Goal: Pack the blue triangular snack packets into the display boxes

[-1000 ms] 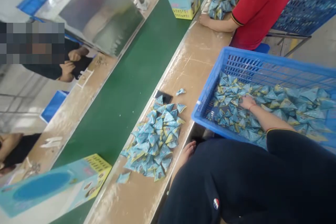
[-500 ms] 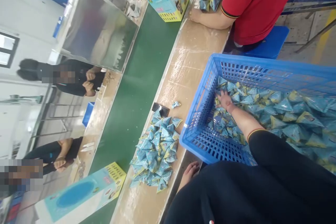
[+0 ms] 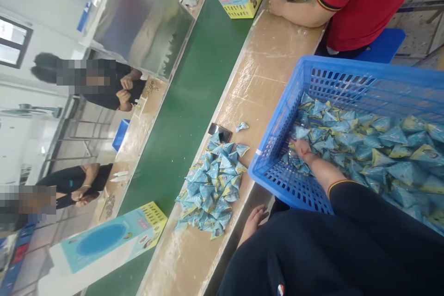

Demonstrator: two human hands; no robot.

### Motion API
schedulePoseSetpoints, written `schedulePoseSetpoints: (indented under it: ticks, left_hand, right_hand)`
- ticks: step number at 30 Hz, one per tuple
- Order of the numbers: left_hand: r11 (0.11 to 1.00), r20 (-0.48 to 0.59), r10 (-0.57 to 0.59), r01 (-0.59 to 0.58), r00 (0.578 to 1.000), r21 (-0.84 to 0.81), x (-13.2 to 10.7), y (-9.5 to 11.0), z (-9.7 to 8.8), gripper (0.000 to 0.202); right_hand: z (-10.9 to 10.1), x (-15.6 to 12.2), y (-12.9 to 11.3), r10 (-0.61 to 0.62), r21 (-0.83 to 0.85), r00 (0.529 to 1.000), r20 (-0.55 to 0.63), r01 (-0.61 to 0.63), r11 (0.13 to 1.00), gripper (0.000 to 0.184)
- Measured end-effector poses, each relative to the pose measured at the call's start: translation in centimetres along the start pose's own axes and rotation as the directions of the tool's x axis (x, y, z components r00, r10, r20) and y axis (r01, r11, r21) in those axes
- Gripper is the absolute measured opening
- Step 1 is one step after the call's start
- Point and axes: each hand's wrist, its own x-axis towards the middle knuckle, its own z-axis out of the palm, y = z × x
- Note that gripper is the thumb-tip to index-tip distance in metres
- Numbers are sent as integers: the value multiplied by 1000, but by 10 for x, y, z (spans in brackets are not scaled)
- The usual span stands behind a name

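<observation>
My right hand (image 3: 303, 149) is down inside a large blue plastic basket (image 3: 277, 189), among blue-and-yellow triangular packets (image 3: 350, 138). One finger or the thumb points toward the basket's near wall; the other fingers are mostly hidden, so I cannot tell whether they grip a packet. A pale blue packet (image 3: 301, 132) lies against that hand. My left hand (image 3: 257, 217) is empty, low beside the table edge and below the basket's corner, its fingers loosely extended. Similar packets form a heap (image 3: 211, 189) on the brown tabletop (image 3: 239, 101).
Beside the heap lie a dark phone (image 3: 220, 132) and a single packet (image 3: 242, 126). A green belt (image 3: 183, 97) runs past, with printed display boxes (image 3: 114, 240) standing on it. A person in red (image 3: 364, 4) works alongside; two people in dark shirts sit across the belt.
My right hand has gone from spread fingers over the packets to reaching down among them. Packets near it have shifted. The whole view has moved slightly; my left hand stays by the table edge.
</observation>
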Motion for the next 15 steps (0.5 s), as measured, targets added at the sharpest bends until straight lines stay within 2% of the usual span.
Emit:
schedulePoseSetpoints:
  ticks: [3, 5, 7, 9, 11, 13, 14, 15]
  left_hand:
    - [993, -10, 120, -120, 993, -16, 3, -10, -11, 49]
    - [983, 3, 181, -181, 984, -26, 5, -12, -23, 49]
    - [972, 33, 235, -234, 971, -30, 6, -10, -38, 50]
    - [954, 84, 300, -298, 950, -37, 7, -1, -52, 50]
    - [911, 147, 411, -404, 900, -75, 6, 16, -59, 48]
    - [836, 215, 548, -519, 808, -179, 0, 38, -56, 49]
    - [790, 250, 611, -558, 751, -255, -7, 50, -50, 52]
    - [754, 299, 654, -566, 695, -333, -16, 62, -43, 58]
  right_hand:
    - [2, -29, 4, 21, 4, 1000, 6, -21, 1000, 47]
    - [-8, -48, 10, 58, 3, 997, -52, -58, 998, 62]
    - [-31, -69, 16, 107, 7, 981, -160, -107, 994, 69]
    - [-66, -94, 13, 140, 5, 944, -300, -145, 989, 72]
    - [-105, -125, -6, 87, 57, 859, -504, -68, 996, 79]
    - [-138, -159, -46, -23, 147, 715, -698, 175, 974, 88]
    - [-149, -176, -72, -73, 195, 650, -757, 330, 924, 92]
    - [-155, -191, -101, -109, 250, 620, -777, 463, 851, 94]
